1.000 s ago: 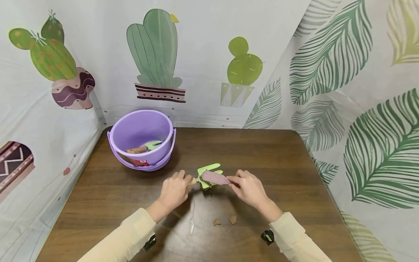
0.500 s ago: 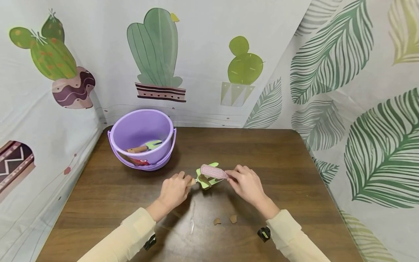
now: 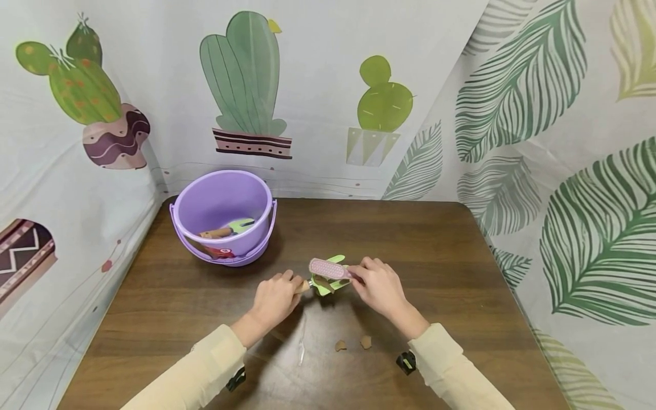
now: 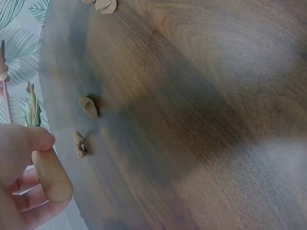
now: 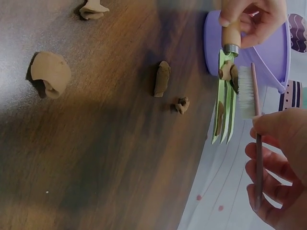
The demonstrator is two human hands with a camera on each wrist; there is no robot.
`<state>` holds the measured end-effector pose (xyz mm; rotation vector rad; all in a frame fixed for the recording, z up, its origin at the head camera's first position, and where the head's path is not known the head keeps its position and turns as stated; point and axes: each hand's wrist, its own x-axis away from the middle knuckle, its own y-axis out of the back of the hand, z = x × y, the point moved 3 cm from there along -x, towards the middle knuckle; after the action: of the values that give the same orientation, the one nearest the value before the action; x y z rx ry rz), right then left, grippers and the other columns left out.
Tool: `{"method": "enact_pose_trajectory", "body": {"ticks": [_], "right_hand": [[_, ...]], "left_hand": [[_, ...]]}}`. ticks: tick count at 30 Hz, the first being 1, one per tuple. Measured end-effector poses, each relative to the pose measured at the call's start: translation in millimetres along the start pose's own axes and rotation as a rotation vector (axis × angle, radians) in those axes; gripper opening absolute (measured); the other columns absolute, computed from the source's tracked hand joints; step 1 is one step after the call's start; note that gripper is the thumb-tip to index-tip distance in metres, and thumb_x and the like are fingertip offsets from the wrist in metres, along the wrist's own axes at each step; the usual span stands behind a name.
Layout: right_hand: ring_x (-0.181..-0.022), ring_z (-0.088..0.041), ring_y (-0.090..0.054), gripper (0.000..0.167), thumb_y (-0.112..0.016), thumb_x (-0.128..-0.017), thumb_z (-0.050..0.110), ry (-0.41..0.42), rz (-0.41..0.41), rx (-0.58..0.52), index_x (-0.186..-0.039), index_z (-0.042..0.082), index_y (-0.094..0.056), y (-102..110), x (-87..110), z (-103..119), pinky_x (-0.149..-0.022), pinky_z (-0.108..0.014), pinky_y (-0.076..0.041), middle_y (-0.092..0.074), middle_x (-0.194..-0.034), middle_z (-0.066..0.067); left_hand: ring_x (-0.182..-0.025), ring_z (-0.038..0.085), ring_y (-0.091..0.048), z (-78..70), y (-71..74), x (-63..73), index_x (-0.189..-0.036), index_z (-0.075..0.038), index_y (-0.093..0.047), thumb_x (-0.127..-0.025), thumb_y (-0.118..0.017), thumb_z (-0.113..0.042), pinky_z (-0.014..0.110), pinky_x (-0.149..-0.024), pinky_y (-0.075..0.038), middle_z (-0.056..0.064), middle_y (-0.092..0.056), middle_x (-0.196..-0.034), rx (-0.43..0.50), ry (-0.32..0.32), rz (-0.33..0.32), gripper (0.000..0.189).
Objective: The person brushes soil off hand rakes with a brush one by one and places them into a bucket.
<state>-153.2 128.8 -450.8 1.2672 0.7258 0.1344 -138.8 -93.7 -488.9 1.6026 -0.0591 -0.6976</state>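
Observation:
In the head view my left hand (image 3: 277, 297) grips the wooden handle of a green garden hand fork (image 3: 335, 259), held above the table with its tines toward the right. Brown clay-like scraps (image 5: 225, 72) lie on the fork's head and along a tine. My right hand (image 3: 380, 289) pinches the thin handle of a pink brush (image 3: 325, 267), its back facing up in the head view. White bristles (image 5: 247, 93) point toward the fork, close beside the scraps in the right wrist view. The handle's rounded wooden end (image 4: 53, 179) shows under my left fingers.
A purple bucket (image 3: 230, 181) stands at the back left, with another small green fork (image 3: 241, 225) inside. Brown scraps (image 3: 340, 345) lie on the wooden table (image 3: 435, 256), several in the wrist views. A shiny clear strip (image 3: 301, 350) lies near the left forearm.
The right hand has shifted left with the brush, whose head has lifted, tipped and slid toward the fork's neck. The left hand and fork stay almost in place.

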Motion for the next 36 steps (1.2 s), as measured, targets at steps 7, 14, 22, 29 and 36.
{"method": "enact_pose_trajectory", "body": {"ticks": [7, 14, 22, 29, 36], "right_hand": [[-0.065, -0.012, -0.049, 0.017, -0.072, -0.076, 0.019, 0.006, 0.058, 0.002, -0.093, 0.017, -0.072, 2.4, 1.8, 2.6, -0.054, -0.026, -0.041, -0.058, -0.077, 0.004], [-0.066, -0.013, -0.050, 0.020, -0.072, -0.075, 0.017, 0.016, 0.058, 0.002, -0.095, 0.016, -0.073, 5.8, 4.6, 0.1, -0.057, -0.027, -0.043, -0.058, -0.075, 0.004], [-0.064, -0.010, -0.046, 0.020, -0.072, -0.075, 0.016, -0.001, 0.063, -0.015, -0.094, 0.018, -0.073, 5.4, 13.8, -6.3, -0.055, -0.024, -0.041, -0.057, -0.074, 0.006], [-0.064, -0.012, -0.046, 0.020, -0.073, -0.074, 0.016, 0.025, 0.022, -0.015, -0.094, 0.018, -0.073, 5.6, 16.9, -8.9, -0.055, -0.024, -0.040, -0.058, -0.076, 0.005], [-0.066, -0.012, -0.049, 0.020, -0.072, -0.075, 0.017, 0.023, -0.030, -0.024, -0.094, 0.018, -0.072, 7.3, 11.5, -7.3, -0.056, -0.026, -0.041, -0.058, -0.077, 0.006]], "left_hand": [[-0.055, 0.018, -0.053, 1.9, 1.1, -0.1, -0.079, -0.013, -0.060, -0.063, -0.079, -0.027, 0.032, -0.037, -0.040, 0.000, -0.052, -0.070, -0.033, -0.019, -0.034, 0.028], [-0.055, 0.019, -0.053, 4.5, 2.6, 0.0, -0.080, -0.013, -0.061, -0.063, -0.079, -0.026, 0.032, -0.037, -0.040, 0.001, -0.052, -0.070, -0.038, -0.025, -0.067, 0.027], [-0.056, 0.019, -0.053, 11.0, 4.7, 1.8, -0.082, -0.013, -0.062, -0.062, -0.080, -0.026, 0.032, -0.036, -0.040, 0.001, -0.051, -0.071, -0.036, -0.015, -0.068, 0.029], [-0.057, 0.019, -0.053, 15.1, 2.1, 3.5, -0.084, -0.014, -0.063, -0.062, -0.080, -0.024, 0.033, -0.037, -0.040, 0.002, -0.051, -0.071, -0.018, -0.012, -0.076, 0.030], [-0.057, 0.020, -0.053, 9.9, 1.5, 3.0, -0.083, -0.013, -0.063, -0.061, -0.080, -0.023, 0.034, -0.038, -0.041, 0.002, -0.051, -0.071, -0.003, -0.019, -0.055, 0.029]]}}
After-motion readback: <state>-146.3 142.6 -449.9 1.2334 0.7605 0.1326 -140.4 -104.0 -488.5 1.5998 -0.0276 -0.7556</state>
